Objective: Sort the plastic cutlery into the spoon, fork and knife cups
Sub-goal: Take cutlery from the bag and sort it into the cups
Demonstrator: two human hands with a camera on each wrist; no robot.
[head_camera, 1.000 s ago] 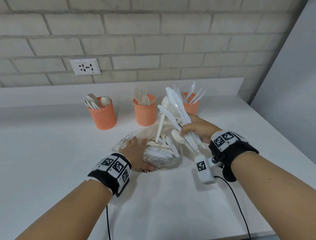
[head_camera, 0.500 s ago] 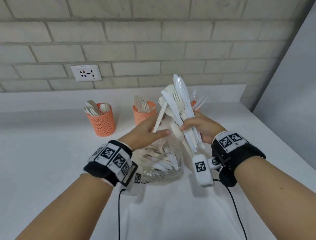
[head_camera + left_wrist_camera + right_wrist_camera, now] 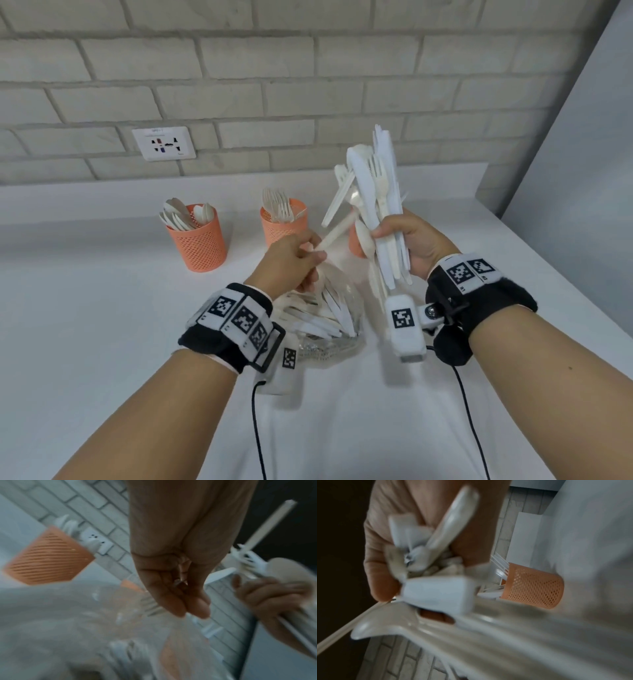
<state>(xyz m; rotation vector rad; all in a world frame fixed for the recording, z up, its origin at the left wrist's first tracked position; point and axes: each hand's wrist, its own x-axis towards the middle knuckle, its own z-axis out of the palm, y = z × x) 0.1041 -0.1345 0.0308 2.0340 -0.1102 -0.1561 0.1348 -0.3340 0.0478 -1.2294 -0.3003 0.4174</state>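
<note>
- White plastic fills the right hand point(image 3: 416, 245): its fingers are curled tight round a mixed bundle point(image 3: 378, 198) of forks, spoons and knives, gripped near the middle of the handles so the heads fan out above and the handle ends poke out below.
- The left hand point(image 3: 291, 262) pinches the handle end of one piece point(image 3: 337, 230), thumb against curled fingers; its far end still lies among the bundle, and whether it is a spoon or a fork I cannot tell.
- Judging by look, each piece is very light, thin and stiff, with a smooth, slick surface; a pinch at the handle end should be enough, but neighbours may slide out with it, so the right hand's grip likely has to stay firm.
- Just below the bundle lies a clear crinkled bag point(image 3: 329, 329) with more cutlery inside, soft and glossy.
- Behind the bundle stands an orange mesh cup point(image 3: 534, 586) holding knives, mostly hidden in the head view.
- To the left of the bundle a second orange mesh cup point(image 3: 284, 222) holds forks, tines up.
- Further left of the bundle a third cup point(image 3: 198, 241) holds spoons.
- All three cups are round, perforated and slightly tapered, standing on a matt white counter point(image 3: 85, 325).
</note>
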